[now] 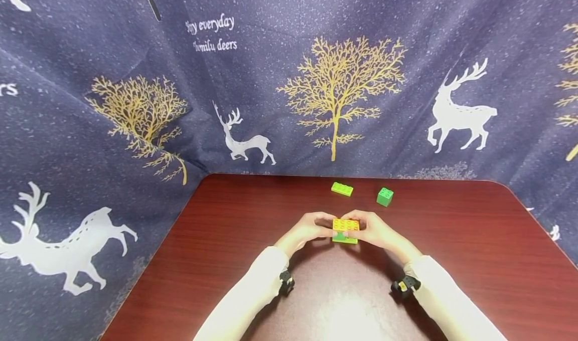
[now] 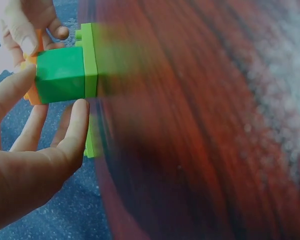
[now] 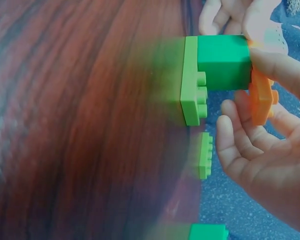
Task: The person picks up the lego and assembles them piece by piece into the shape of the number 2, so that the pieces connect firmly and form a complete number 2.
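A small stack of toy bricks stands on the table between both hands. Its base is a light green flat brick (image 3: 189,82), with a green block (image 3: 224,62) over one end and an orange flat brick (image 1: 345,223) on top. My left hand (image 1: 316,226) grips the orange brick at its left end, thumb on the near side and fingers reaching behind the stack. From the other side my right hand (image 1: 370,229) pinches the orange brick's right end. Under that end, a gap shows beside the green block in the right wrist view.
Farther back on the reddish-brown table (image 1: 235,215) lie another light green flat brick (image 1: 342,189) and, to its right, another green block (image 1: 385,196). A dark blue cloth (image 1: 253,90) with deer and trees hangs behind the table's far edge.
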Tool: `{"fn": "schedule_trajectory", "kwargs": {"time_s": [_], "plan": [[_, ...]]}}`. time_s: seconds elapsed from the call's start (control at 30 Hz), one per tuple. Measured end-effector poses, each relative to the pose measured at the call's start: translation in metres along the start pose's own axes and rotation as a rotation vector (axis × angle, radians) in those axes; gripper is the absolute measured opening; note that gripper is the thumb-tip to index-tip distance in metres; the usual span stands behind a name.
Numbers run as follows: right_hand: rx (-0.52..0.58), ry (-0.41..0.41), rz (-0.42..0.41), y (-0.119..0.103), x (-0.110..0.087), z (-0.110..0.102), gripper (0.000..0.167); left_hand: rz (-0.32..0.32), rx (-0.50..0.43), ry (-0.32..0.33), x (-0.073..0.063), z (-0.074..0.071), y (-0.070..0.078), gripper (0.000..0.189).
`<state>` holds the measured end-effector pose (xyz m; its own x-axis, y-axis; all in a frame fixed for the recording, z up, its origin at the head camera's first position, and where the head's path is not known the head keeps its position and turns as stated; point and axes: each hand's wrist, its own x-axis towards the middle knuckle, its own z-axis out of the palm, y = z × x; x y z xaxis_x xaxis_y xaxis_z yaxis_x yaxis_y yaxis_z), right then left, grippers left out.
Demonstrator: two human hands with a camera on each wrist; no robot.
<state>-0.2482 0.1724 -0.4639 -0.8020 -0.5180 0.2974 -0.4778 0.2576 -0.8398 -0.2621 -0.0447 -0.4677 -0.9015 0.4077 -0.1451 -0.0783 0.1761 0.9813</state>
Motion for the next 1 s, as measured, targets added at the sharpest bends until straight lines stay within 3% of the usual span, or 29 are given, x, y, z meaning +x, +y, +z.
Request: {"fn": "schedule_trajectory", "kwargs": {"time_s": [0.17,0.43,0.63,1.0], "plan": [[-0.021,-0.016,-0.013,0.000,-0.002,-0.002,0.035,0.018,-0.012,-0.013,0.000,-0.001,0.000,0.041],[-0.033,-0.033,-0.004,-0.002,-0.005,-0.007,0.037,0.040,0.012,0.036,0.000,0.003,0.001,0.039],[-0.121,0.026,0.044,-0.005,-0.006,-0.014,0.035,0.069,0.030,0.050,-0.002,0.007,0.004,0.037],[-0.083,0.156,0.149,0.001,-0.004,-0.030,0.034,0.093,0.048,0.056,-0.001,0.011,0.002,0.034]]}}
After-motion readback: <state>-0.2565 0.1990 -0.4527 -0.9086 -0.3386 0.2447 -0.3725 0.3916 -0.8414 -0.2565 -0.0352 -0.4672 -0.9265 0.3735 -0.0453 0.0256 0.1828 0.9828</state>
